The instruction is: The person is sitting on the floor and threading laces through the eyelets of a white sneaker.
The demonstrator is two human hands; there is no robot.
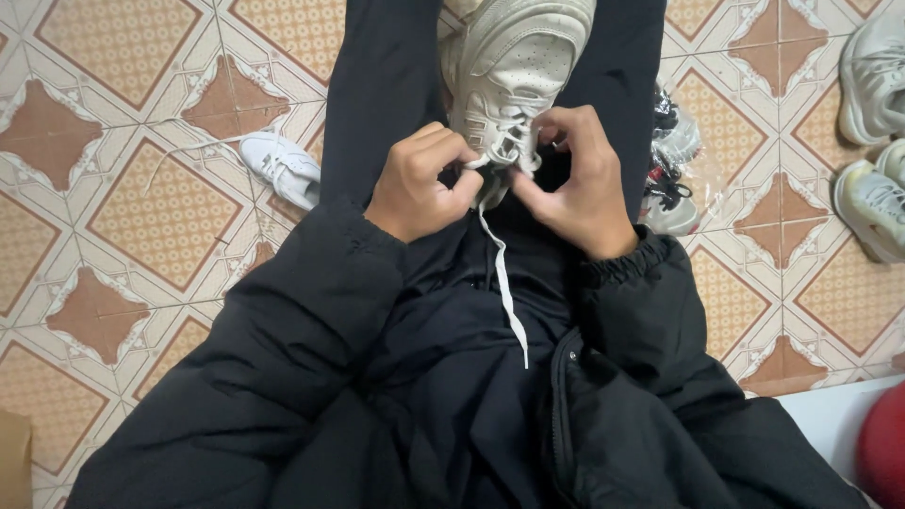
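A: What are the hands doing at the top centre of the frame?

B: The left hand (pixel 421 179) is pinching the white lace (pixel 500 273) at the throat of the pale sneaker (pixel 514 66), fingers pressed together on it. The right hand (pixel 575 174) is closing on the laces there too, thumb and forefinger pinched.

A: Which stage is this, would you say?

B: It's looking like lacing or tightening near the top eyelets; one loose end is hanging down over the black jacket (pixel 452 396).

A: And the next move?

B: Probably an even pull on both ends, keeping the shoe steady between the legs.
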